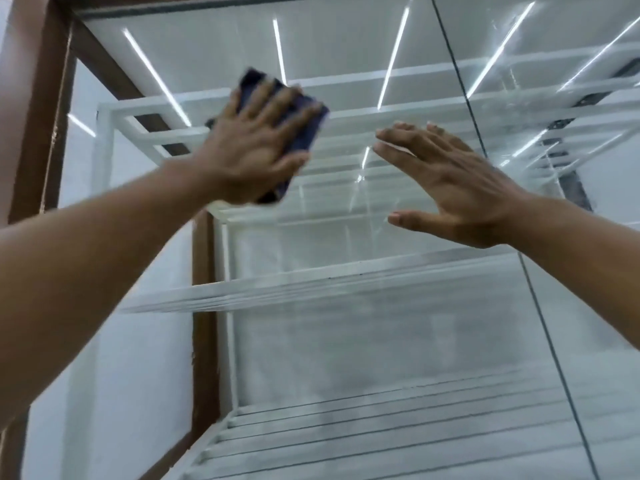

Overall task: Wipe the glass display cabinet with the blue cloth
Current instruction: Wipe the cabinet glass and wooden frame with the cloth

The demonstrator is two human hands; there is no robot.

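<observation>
The glass display cabinet [381, 306] fills the view, seen from close up at a steep upward angle. My left hand [256, 147] presses a folded dark blue cloth [308, 116] flat against the upper left part of the glass front. The cloth shows above and below my fingers. My right hand [450, 181] rests to the right of it, fingers spread, palm toward the glass and holding nothing.
A brown wooden frame [45, 109] runs along the cabinet's left side and top. White shelves [311, 285] sit behind the glass. A dark vertical seam [460, 74] between glass panels runs down the right part. Ceiling light strips reflect in the glass.
</observation>
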